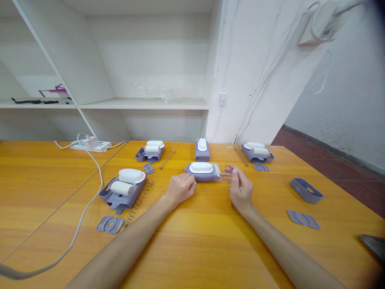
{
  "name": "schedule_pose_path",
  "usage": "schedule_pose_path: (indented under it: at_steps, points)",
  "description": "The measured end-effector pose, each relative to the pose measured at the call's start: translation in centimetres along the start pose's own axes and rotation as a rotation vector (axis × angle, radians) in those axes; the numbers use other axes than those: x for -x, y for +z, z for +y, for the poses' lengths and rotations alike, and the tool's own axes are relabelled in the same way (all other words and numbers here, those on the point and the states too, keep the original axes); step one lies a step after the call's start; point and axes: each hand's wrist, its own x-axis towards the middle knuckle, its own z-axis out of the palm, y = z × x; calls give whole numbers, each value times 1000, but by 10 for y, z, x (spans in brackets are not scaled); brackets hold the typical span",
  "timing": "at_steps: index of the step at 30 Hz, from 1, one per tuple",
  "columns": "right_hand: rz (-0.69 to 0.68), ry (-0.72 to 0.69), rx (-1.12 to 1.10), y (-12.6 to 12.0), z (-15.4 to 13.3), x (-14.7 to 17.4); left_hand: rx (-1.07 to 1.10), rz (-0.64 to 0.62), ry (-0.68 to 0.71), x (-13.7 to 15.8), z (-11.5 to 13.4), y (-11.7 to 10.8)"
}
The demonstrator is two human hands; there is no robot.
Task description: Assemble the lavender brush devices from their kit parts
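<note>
A grey-purple case (203, 177) with a white ribbed oval piece (201, 167) on top lies in the middle of the wooden table. My left hand (182, 188) is closed at the case's left end, its curled fingers gripping the near corner. A whitish piece (217, 170) shows at the case's right end. Just right of it, my right hand (241, 188) pinches a thin metal coil spring (228, 168), partly hidden by the fingers. Further right lie a loose grey-purple end cap (306, 190) and a flat cut-out plate (303, 219).
Similar cases with white rollers stand at left (123, 188), back left (154, 150) and back right (257, 151), with springs and flat plates beside them. Another case (202, 150) stands behind the middle one. A power strip (90, 143) trails a cable (87, 208). A phone-like object (373, 245) lies far right.
</note>
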Motion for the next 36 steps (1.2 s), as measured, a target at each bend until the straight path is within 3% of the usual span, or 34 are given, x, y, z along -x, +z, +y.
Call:
schedule_pose_path:
  at_steps: [4, 7, 10, 16, 21, 25, 31, 36]
  points:
    - [22, 175, -199, -3, 5, -4, -1, -11, -2, 0, 0, -1]
    - [1, 168, -254, -3, 12, -5, 2, -35, -11, 0, 1, -2]
    - [-23, 145, -164, 0, 17, -5, 8, -60, -19, 0, 1, -2]
    - [-162, -87, 191, 3, 8, -5, -11, -139, -92, -3, 4, -3]
    - [-131, -218, 305, 0, -2, -6, 38, -172, -176, -8, 8, -9]
    - [-95, -166, 304, -1, -2, -5, 59, -170, -125, -7, 8, -8]
    - [-67, 22, 256, -1, 3, -4, 39, -143, -42, -4, 5, -4]
    - [-43, 39, 190, -3, 1, -2, 5, -147, -44, -3, 3, -4]
